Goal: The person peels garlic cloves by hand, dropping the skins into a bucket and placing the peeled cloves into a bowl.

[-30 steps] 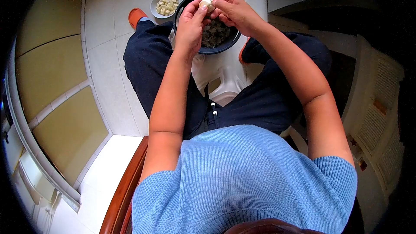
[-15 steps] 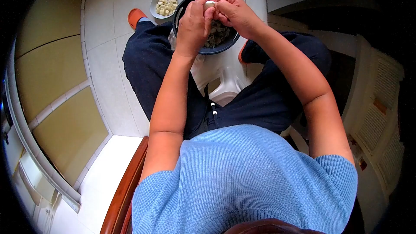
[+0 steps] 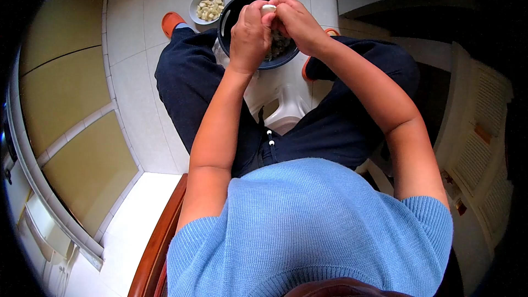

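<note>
Pale tiles cover the floor [image 3: 129, 8], with tan panels [image 3: 82, 157] along the left and a dark, hard-to-read recess at the far right. At the far middle, between the seated person's knees, is a dark basin [image 3: 275, 65] with dim, flaky bits in it; a white plastic stool [image 3: 290, 100] shows below its near edge, apparently its support.

Over the basin, the left hand [image 3: 250, 38] and right hand [image 3: 300, 22] meet around a pale clove [image 3: 268, 9], which looks like garlic. The fingers of both are drawn in close, left and right pinching it from either side with almost no gap. It is probably held there so that loose bits drop into the basin, and by both hands because it is so small.

The white bowl [image 3: 192, 10] of pale pieces stands on the floor, just beside the basin's left edge, likely for easy reach. The bent legs in dark trousers [image 3: 187, 91] flank the basin and limit sideways room. The hands hide much of the basin's far interior.
</note>
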{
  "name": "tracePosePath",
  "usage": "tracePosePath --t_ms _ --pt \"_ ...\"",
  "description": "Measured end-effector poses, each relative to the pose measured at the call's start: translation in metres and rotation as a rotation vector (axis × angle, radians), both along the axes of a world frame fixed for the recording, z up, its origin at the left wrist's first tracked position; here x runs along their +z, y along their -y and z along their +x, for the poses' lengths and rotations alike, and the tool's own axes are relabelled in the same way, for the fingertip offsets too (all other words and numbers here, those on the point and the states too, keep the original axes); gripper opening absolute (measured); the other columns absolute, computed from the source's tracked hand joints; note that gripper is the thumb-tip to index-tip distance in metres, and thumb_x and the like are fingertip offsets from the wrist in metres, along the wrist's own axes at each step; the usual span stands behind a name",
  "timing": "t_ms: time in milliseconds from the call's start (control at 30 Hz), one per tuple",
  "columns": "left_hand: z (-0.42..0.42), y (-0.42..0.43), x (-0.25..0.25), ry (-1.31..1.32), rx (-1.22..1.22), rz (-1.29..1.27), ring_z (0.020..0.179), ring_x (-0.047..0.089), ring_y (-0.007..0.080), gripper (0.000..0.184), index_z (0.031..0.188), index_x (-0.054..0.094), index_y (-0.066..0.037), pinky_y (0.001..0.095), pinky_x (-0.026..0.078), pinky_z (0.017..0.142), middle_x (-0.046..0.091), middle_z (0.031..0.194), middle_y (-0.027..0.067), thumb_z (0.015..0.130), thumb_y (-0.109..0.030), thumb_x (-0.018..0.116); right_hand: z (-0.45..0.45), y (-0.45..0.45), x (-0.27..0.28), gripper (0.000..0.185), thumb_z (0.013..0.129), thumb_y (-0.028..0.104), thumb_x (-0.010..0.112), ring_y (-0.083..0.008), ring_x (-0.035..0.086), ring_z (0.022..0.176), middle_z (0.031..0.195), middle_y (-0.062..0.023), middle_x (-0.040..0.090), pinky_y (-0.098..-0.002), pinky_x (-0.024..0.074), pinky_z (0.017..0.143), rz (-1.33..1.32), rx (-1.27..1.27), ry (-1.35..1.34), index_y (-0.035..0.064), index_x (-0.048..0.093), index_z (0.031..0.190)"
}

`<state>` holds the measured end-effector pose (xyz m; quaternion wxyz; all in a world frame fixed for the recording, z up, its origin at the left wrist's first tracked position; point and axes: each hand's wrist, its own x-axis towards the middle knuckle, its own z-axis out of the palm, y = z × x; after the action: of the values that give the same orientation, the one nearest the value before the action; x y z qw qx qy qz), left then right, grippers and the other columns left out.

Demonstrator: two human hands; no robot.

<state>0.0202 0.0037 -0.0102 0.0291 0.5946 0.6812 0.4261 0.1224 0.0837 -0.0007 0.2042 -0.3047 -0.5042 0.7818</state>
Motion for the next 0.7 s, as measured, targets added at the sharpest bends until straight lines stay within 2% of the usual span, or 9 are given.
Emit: tracePosePath --t_ms 67,100,167,200,267,300,400,533,700 --pt "0.001 0.001 0.001 0.122 0.019 -0.021 0.082 0.057 0.0354 0.022 0.104 0.051 -0.002 0.0398 0.046 0.071 0.057 0.089 0.0175 0.091 -0.019 0.046 0.001 -0.001 0.0 0.018 0.085 0.014 0.038 -0.0062 0.047 0.065 0.077 -0.0011 0.053 -0.0204 0.0392 0.057 -0.029 0.018 0.025 0.0046 0.053 0.09" --pt "0.0 0.001 -0.002 0.122 0.019 -0.022 0.082 0.057 0.0354 0.022 0.104 0.051 -0.002 0.0398 0.046 0.071 0.057 0.089 0.0175 0.091 -0.019 0.046 0.0 -0.001 -0.002 0.018 0.085 0.014 0.038 -0.0062 0.047 0.065 0.077 -0.0011 0.053 -0.0204 0.0392 0.057 -0.03 0.018 0.025 0.0046 0.053 0.09" --pt "-0.001 0.0 -0.009 0.248 0.073 0.041 0.072 0.058 0.0239 0.024 0.104 0.052 -0.002 0.0314 0.046 0.063 0.058 0.084 0.011 0.093 -0.022 0.044 -0.001 -0.002 -0.004 0.02 0.085 0.014 0.038 -0.0054 0.047 0.062 0.076 -0.001 0.053 -0.0187 0.0374 0.052 -0.06 0.035 -0.018 0.005 0.053 0.095" --pt "-0.001 0.0 -0.009 0.248 0.074 0.041 0.072 0.058 0.0239 0.024 0.104 0.052 -0.002 0.0314 0.046 0.063 0.058 0.084 0.011 0.093 -0.022 0.044 -0.001 -0.002 -0.004 0.02 0.085 0.014 0.038 -0.0054 0.047 0.062 0.076 -0.001 0.053 -0.0187 0.0374 0.052 -0.06 0.036 -0.017 0.005 0.053 0.095" --pt "-0.004 0.0 -0.007 0.687 0.06 0.002 0.062 0.049 0.0086 0.027 0.106 0.052 -0.003 0.0205 0.04 0.054 0.055 0.078 0.0012 0.095 -0.027 0.043 -0.004 -0.002 -0.004 0.025 0.086 0.014 0.038 -0.0047 0.047 0.061 0.077 -0.0005 0.053 -0.0175 0.0366 0.049 -0.044 0.08 -0.08 0.0046 0.051 0.105" --pt "-0.005 0.0 -0.005 0.687 0.061 0.003 0.062 0.049 0.0086 0.027 0.106 0.052 -0.003 0.0205 0.04 0.054 0.055 0.078 0.0012 0.095 -0.027 0.043 -0.004 -0.003 -0.003 0.025 0.086 0.014 0.038 -0.0047 0.047 0.061 0.077 -0.0005 0.053 -0.0175 0.0366 0.049 -0.043 0.081 -0.08 0.0046 0.051 0.105" --pt "-0.005 -0.001 0.001 1.103 -0.032 0.049 0.053 0.041 0.0011 0.027 0.103 0.049 -0.002 0.0148 0.034 0.047 0.05 0.07 -0.0028 0.095 -0.027 0.045 -0.004 -0.008 0.003 0.03 0.086 0.014 0.039 -0.0048 0.048 0.061 0.078 -0.0004 0.054 -0.0181 0.0372 0.048 -0.009 0.082 -0.013 0.0044 0.048 0.113" --pt "-0.007 -0.001 0.007 1.162 -0.027 0.03 0.055 0.043 0.0019 0.026 0.103 0.048 -0.002 0.0156 0.035 0.047 0.05 0.072 -0.0023 0.094 -0.026 0.046 0.0 -0.012 0.004 0.028 0.086 0.014 0.043 -0.0044 0.049 0.062 0.08 -0.0007 0.055 -0.0179 0.0376 0.049 -0.03 0.096 -0.025 0.0044 0.051 0.111" --pt "-0.01 0.0 0.008 1.481 -0.002 -0.037 0.06 0.049 0.0098 0.026 0.109 0.047 -0.005 0.0207 0.039 0.05 0.054 0.076 0.0035 0.093 -0.024 0.04 0.0 -0.015 0.001 0.022 0.087 0.017 0.05 -0.0032 0.048 0.062 0.078 0.0004 0.056 -0.0165 0.0357 0.049 -0.039 0.107 -0.048 0.0055 0.056 0.105"
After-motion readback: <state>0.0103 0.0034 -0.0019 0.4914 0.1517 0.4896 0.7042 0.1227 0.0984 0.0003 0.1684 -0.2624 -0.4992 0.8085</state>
